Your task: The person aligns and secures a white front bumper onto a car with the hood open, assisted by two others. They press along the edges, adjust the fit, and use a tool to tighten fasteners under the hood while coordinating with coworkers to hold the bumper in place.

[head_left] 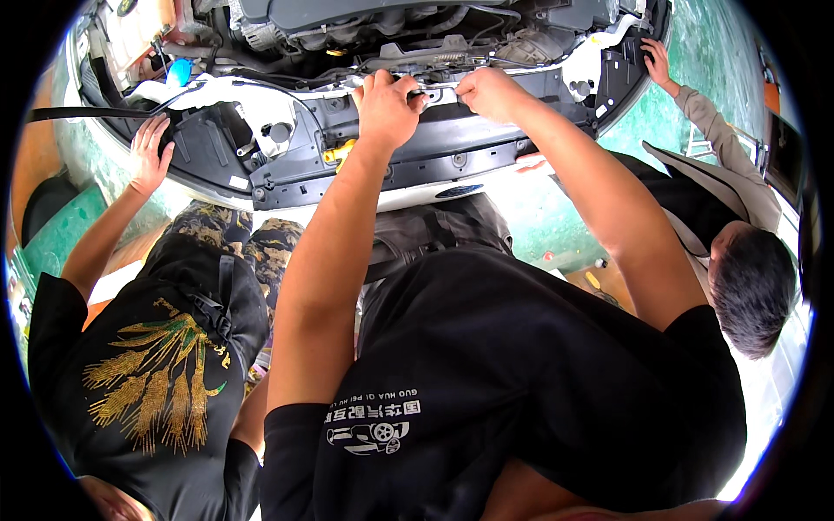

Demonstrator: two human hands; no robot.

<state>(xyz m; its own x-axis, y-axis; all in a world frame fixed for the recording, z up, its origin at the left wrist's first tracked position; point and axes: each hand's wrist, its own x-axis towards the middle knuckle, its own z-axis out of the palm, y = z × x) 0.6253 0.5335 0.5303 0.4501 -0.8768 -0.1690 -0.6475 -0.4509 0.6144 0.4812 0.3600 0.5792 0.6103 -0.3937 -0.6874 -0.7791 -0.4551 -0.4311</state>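
At the front of a car's open engine bay, both my hands work on the black front panel (pixel 521 91) behind the bumper. My left hand (pixel 387 111) is curled with its thumb and fingers closed at the panel's upper middle, beside a small metal piece (pixel 440 94) that looks like part of the hood latch. From the right, my right hand (pixel 497 95) pinches at the other side of that piece. What sits between the fingertips of either hand is hidden or too small to make out. A yellow piece (pixel 340 154) lies just left of my left wrist.
A co-worker on the left rests a hand (pixel 150 154) on the bumper's corner; another on the right has a hand (pixel 658 64) at the opposite corner. A blue cap (pixel 179 73) and the engine (pixel 347 17) lie beyond. A black strut (pixel 91 114) crosses at left.
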